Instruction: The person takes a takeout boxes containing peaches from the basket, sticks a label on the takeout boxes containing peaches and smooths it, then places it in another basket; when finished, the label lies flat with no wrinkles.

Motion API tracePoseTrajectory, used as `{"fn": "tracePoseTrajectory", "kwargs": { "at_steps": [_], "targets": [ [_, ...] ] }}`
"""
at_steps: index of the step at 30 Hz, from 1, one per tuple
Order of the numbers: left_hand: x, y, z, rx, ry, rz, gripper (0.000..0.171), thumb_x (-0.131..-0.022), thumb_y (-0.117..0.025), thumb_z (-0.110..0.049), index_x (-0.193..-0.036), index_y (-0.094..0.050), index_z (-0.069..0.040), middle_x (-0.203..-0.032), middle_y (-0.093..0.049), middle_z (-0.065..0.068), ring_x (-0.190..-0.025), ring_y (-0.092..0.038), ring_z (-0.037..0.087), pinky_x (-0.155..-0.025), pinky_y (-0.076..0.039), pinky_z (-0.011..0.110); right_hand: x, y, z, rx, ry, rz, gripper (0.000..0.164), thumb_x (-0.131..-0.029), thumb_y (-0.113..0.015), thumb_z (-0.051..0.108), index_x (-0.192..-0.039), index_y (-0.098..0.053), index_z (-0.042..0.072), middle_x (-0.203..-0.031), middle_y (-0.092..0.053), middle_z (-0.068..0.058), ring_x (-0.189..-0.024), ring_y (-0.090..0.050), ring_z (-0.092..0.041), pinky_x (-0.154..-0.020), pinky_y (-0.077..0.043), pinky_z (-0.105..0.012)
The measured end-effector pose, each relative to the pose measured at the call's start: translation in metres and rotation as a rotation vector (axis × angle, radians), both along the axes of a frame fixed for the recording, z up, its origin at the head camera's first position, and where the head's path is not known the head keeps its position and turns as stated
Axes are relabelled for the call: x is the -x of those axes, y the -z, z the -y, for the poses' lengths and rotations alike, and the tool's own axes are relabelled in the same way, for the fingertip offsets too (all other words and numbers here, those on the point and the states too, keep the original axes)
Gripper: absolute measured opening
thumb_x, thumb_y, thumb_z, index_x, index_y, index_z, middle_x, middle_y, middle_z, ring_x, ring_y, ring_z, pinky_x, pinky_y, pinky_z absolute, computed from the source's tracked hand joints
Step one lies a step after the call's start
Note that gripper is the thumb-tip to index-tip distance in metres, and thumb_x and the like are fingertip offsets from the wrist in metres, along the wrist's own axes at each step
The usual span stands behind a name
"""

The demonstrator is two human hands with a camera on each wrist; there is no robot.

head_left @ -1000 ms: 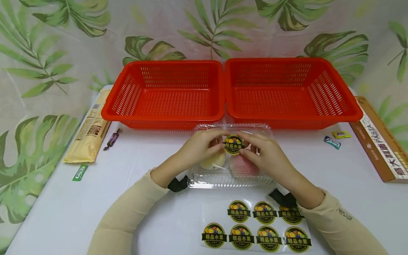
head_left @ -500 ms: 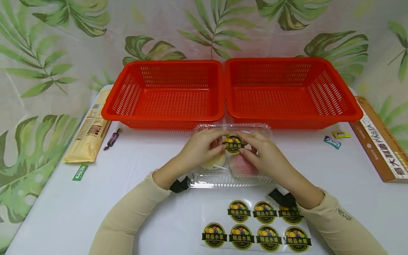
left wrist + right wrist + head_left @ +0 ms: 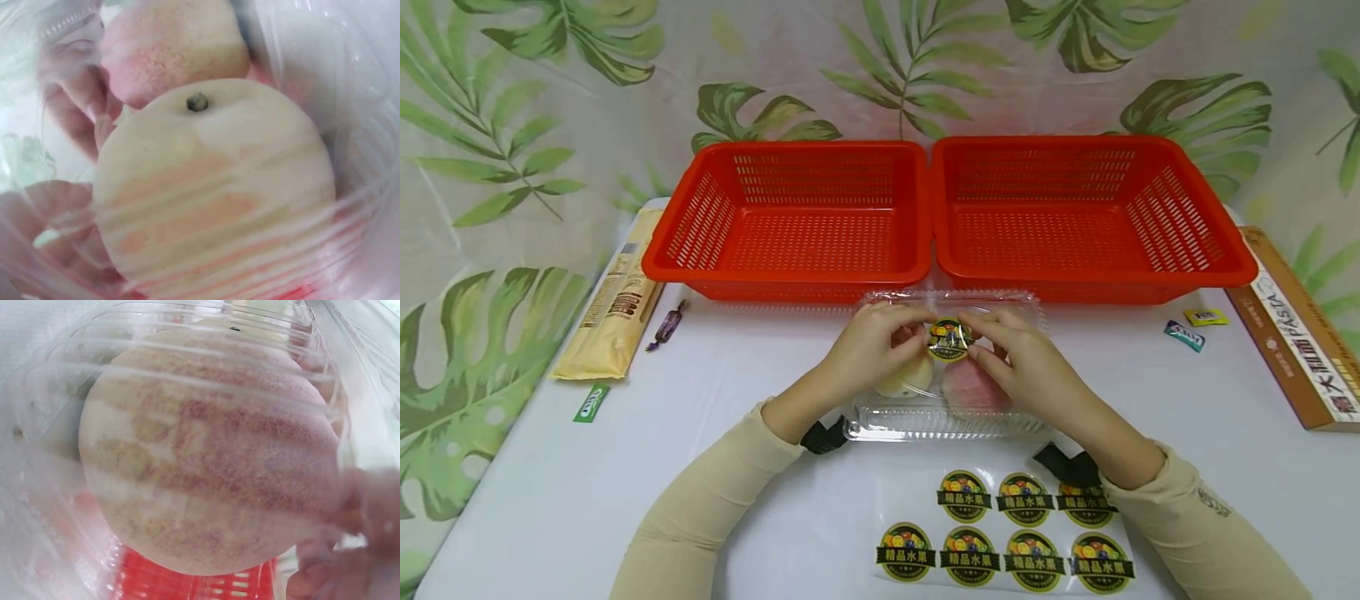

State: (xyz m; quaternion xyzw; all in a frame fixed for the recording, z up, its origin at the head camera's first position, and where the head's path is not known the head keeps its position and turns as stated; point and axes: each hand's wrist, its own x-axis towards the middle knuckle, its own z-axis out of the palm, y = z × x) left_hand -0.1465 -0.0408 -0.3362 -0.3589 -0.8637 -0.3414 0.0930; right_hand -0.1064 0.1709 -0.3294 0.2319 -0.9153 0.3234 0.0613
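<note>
A round black-and-gold fruit sticker (image 3: pixel 949 340) is held by its edges over the lid of a clear plastic clamshell box (image 3: pixel 917 425). My left hand (image 3: pixel 883 342) pinches its left edge between thumb and forefinger. On the opposite edge, my right hand (image 3: pixel 1017 350) does the same. Through the lid show a pale yellow fruit (image 3: pixel 904 382) and a pink peach-like fruit (image 3: pixel 973 390). The left wrist view looks through ribbed plastic at the pale fruit (image 3: pixel 219 169), with the fingers behind it blurred. Up close in the right wrist view is the blotched pink fruit (image 3: pixel 212 450).
Two red baskets (image 3: pixel 786 283) (image 3: pixel 1093 283) stand behind the box. A sheet of several matching stickers (image 3: pixel 970 557) lies in front. Left are a yellow noodle packet (image 3: pixel 602 317), a purple candy (image 3: pixel 666 325) and a green one (image 3: pixel 591 403); right, a pasta box (image 3: pixel 1300 333) and two small candies (image 3: pixel 1184 336) (image 3: pixel 1206 317).
The hands stay nearly in place. The sticker's face has tilted slightly and now catches glare across its lettering. The whole head view has shifted a little.
</note>
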Motion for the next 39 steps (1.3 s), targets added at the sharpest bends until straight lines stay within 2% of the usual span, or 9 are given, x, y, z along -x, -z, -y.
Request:
{"fn": "tracePoseTrajectory", "kwargs": {
  "at_steps": [9, 14, 17, 21, 23, 26, 30, 33, 39],
  "targets": [
    [-0.0015, -0.0009, -0.0004, -0.016, -0.018, 0.013, 0.022, -0.083, -0.059, -0.007, -0.103, -0.066, -0.010, -0.078, -0.062, -0.007, -0.063, -0.049, 0.003, -0.082, -0.035, 0.030, 0.0005, -0.0008, 0.0000, 0.000, -0.004, 0.007, 0.042, -0.083, -0.063, 0.005, -0.124, -0.054, 0.005, -0.092, -0.052, -0.002, -0.065, -0.041, -0.013, -0.052, -0.036, -0.025],
    [-0.0005, 0.0011, 0.0016, -0.173, 0.063, 0.169, 0.022, -0.084, -0.061, -0.007, -0.106, -0.066, -0.011, -0.083, -0.064, -0.005, -0.063, -0.053, 0.002, -0.071, -0.043, 0.022, 0.0011, -0.0020, -0.0024, 0.058, -0.008, 0.011, 0.041, -0.083, -0.063, 0.004, -0.123, -0.056, 0.009, -0.093, -0.054, 0.000, -0.070, -0.043, -0.012, -0.051, -0.036, -0.024],
    [0.0004, 0.0019, 0.0030, -0.287, 0.120, 0.280, 0.022, -0.085, -0.062, -0.007, -0.106, -0.065, -0.008, -0.086, -0.064, -0.002, -0.063, -0.053, 0.006, -0.056, -0.046, 0.022, 0.0027, -0.0012, -0.0042, 0.131, -0.015, -0.008, 0.039, -0.081, -0.064, 0.001, -0.119, -0.059, 0.008, -0.092, -0.057, 0.001, -0.073, -0.045, -0.012, -0.055, -0.038, -0.024],
    [0.0000, 0.0018, 0.0034, -0.345, 0.127, 0.340, 0.022, -0.084, -0.063, -0.008, -0.106, -0.065, -0.008, -0.082, -0.063, -0.002, -0.062, -0.052, 0.009, -0.054, -0.044, 0.023, 0.0045, 0.0001, -0.0058, 0.236, -0.013, -0.007, 0.035, -0.081, -0.063, -0.001, -0.115, -0.062, 0.006, -0.090, -0.060, 0.000, -0.071, -0.046, -0.011, -0.058, -0.039, -0.023],
    [-0.0002, 0.0022, 0.0028, -0.323, 0.113, 0.323, 0.023, -0.084, -0.063, -0.008, -0.106, -0.065, -0.008, -0.081, -0.063, -0.002, -0.062, -0.054, 0.008, -0.056, -0.045, 0.022, 0.0045, 0.0008, -0.0060, 0.268, -0.011, -0.001, 0.034, -0.082, -0.063, -0.001, -0.115, -0.062, 0.006, -0.093, -0.062, -0.002, -0.071, -0.046, -0.011, -0.058, -0.040, -0.022],
    [-0.0002, 0.0030, 0.0012, -0.249, 0.079, 0.256, 0.023, -0.083, -0.064, -0.007, -0.106, -0.065, -0.009, -0.080, -0.064, -0.003, -0.064, -0.056, 0.004, -0.062, -0.046, 0.021, 0.0043, 0.0017, -0.0054, 0.263, -0.010, -0.012, 0.033, -0.082, -0.063, -0.002, -0.114, -0.062, 0.005, -0.100, -0.062, -0.004, -0.073, -0.047, -0.011, -0.060, -0.041, -0.021],
    [-0.0012, 0.0022, 0.0000, -0.127, 0.023, 0.147, 0.024, -0.083, -0.065, -0.012, -0.107, -0.066, -0.013, -0.079, -0.064, -0.009, -0.065, -0.053, -0.001, -0.079, -0.038, 0.025, 0.0034, 0.0013, -0.0039, 0.190, 0.004, -0.030, 0.036, -0.081, -0.062, -0.003, -0.116, -0.062, 0.007, -0.103, -0.062, -0.004, -0.075, -0.047, -0.012, -0.061, -0.041, -0.024],
    [-0.0020, 0.0010, -0.0003, -0.068, -0.004, 0.095, 0.024, -0.083, -0.065, -0.014, -0.107, -0.066, -0.015, -0.080, -0.064, -0.011, -0.065, -0.051, -0.002, -0.084, -0.031, 0.032, 0.0022, -0.0007, -0.0024, 0.134, 0.012, -0.035, 0.037, -0.081, -0.062, -0.002, -0.117, -0.060, 0.007, -0.103, -0.061, -0.003, -0.075, -0.046, -0.013, -0.061, -0.041, -0.027],
    [-0.0036, -0.0021, -0.0006, 0.000, -0.026, 0.041, 0.024, -0.081, -0.064, -0.010, -0.105, -0.066, -0.014, -0.089, -0.064, -0.006, -0.075, -0.052, 0.004, -0.087, -0.033, 0.033, 0.0009, -0.0024, -0.0003, 0.051, 0.017, -0.014, 0.039, -0.082, -0.062, 0.002, -0.120, -0.058, 0.008, -0.095, -0.058, -0.003, -0.075, -0.047, -0.014, -0.057, -0.039, -0.028]
  ]
}}
